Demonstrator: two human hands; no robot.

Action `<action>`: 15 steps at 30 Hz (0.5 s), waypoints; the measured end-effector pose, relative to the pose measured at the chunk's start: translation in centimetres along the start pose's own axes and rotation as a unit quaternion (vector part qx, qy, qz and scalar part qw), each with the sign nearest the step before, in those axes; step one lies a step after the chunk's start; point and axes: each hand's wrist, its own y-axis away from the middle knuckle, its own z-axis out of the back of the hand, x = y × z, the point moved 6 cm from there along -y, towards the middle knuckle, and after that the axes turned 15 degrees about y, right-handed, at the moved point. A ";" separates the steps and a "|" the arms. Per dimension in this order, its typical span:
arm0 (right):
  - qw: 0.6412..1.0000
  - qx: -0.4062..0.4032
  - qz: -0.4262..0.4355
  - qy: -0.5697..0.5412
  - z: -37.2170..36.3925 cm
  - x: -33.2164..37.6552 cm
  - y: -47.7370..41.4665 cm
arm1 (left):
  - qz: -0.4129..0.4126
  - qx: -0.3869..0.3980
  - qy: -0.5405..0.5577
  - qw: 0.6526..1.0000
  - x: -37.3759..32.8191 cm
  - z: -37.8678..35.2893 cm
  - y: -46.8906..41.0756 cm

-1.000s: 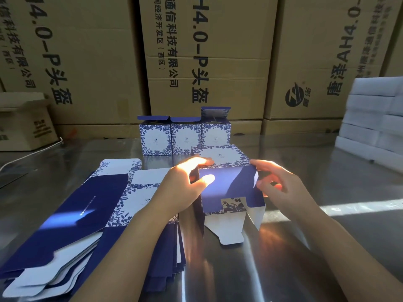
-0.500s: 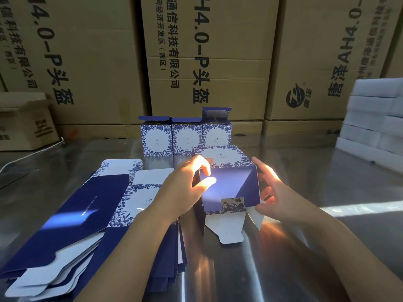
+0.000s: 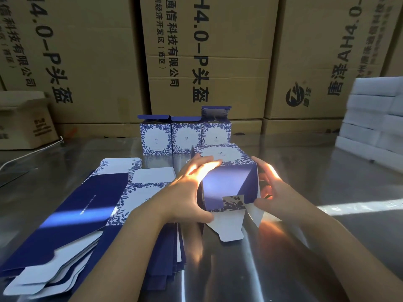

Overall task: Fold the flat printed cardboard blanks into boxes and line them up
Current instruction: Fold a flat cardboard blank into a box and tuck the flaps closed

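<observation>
Item: half-formed blue-and-white floral cardboard box (image 3: 229, 184), btwn both grips over shiny steel tabletop (image 3: 316, 175); contact unclear. Grip: left hand (image 3: 187, 192) clamped on L wall; right hand (image 3: 272, 192) curled round R wall, thumb on white flap. Btm flaps open.

The shiny metal table (image 3: 305, 247) has a bright strip of sun across its right side. A pile of flat blue and white blanks (image 3: 72, 214) lies on its left, and three made boxes (image 3: 185, 138) stand at the back, side by side in a row. A half-made box (image 3: 229, 186) is in the middle just in front of that row, white foam blocks (image 3: 370, 118) are stacked at the far right, and a thin white cord (image 3: 32, 154) lies at the far left.
</observation>
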 end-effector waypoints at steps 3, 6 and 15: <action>1.000 -0.010 -0.011 0.001 -0.1 -0.2 -0.1 | 0.005 0.006 0.007 1.000 0.0 0.0 0.0; 0.999 -0.033 -0.027 0.014 0.0 -0.3 -0.2 | 0.009 0.012 0.010 1.000 0.0 0.0 0.0; 0.992 -0.123 -0.016 0.031 0.6 0.7 0.0 | 0.001 -0.144 0.017 0.989 -0.5 1.0 -0.6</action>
